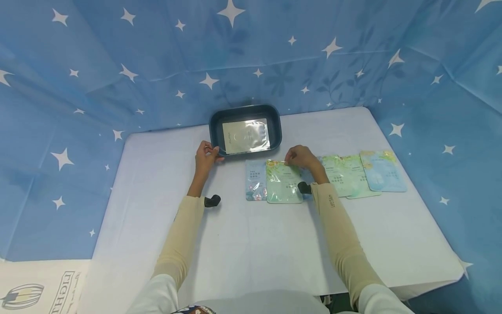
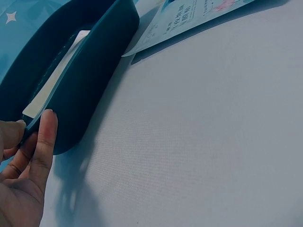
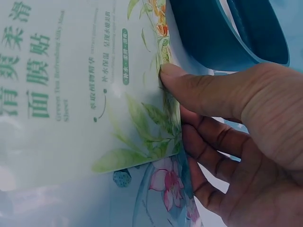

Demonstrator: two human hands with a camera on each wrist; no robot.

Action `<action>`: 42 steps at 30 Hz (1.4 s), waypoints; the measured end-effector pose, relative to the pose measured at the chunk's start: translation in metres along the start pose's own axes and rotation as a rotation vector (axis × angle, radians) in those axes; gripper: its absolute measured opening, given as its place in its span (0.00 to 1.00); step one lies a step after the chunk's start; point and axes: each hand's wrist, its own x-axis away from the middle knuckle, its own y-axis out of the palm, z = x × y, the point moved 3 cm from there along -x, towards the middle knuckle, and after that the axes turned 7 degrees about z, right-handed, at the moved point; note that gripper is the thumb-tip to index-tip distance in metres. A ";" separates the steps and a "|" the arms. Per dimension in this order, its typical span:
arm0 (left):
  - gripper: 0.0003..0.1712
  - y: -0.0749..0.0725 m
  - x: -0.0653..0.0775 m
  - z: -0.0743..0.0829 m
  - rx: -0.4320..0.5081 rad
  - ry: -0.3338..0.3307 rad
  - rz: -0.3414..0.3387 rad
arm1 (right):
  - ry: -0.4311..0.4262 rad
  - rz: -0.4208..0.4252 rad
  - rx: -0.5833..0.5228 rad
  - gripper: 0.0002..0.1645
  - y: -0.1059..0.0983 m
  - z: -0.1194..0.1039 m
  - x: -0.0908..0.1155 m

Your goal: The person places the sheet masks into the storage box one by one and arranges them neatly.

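Note:
My left hand [image 1: 205,157] pinches the near left corner of a dark blue rectangular tray [image 1: 276,131], the thumb at the rim and fingers along its outer wall in the left wrist view. Inside the tray lies a silvery-beige packet [image 1: 245,136]. At the table's middle, my right hand [image 1: 303,157] pinches the top edge of a green sheet-mask packet [image 1: 283,186] between thumb and fingers. That packet overlaps blue packets, one of them a blue packet [image 1: 256,179] showing at its left. In the right wrist view, a blue packet with a pink lotus [image 3: 165,184] shows beneath it.
Right of my right hand, a green packet [image 1: 338,174], another green packet [image 1: 362,185] and a light blue packet [image 1: 386,176] overlap in a row. The white-covered table [image 1: 235,244] meets a blue starred curtain [image 1: 157,56] behind the tray.

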 end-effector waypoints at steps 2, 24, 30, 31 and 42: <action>0.11 0.000 -0.002 -0.006 -0.008 -0.006 0.015 | -0.001 0.003 -0.003 0.08 0.000 0.000 0.001; 0.11 0.001 -0.006 -0.016 -0.057 -0.033 0.044 | -0.088 0.023 -0.135 0.09 -0.001 -0.006 -0.002; 0.14 0.001 0.000 -0.001 -0.035 -0.080 0.015 | -0.090 0.008 -0.169 0.09 0.000 -0.005 -0.001; 0.15 0.001 0.001 0.003 -0.035 -0.080 0.011 | -0.091 -0.002 -0.172 0.10 -0.001 -0.006 0.000; 0.14 0.002 0.008 0.015 -0.035 -0.073 0.001 | -0.063 -0.156 -0.108 0.24 0.001 -0.007 0.005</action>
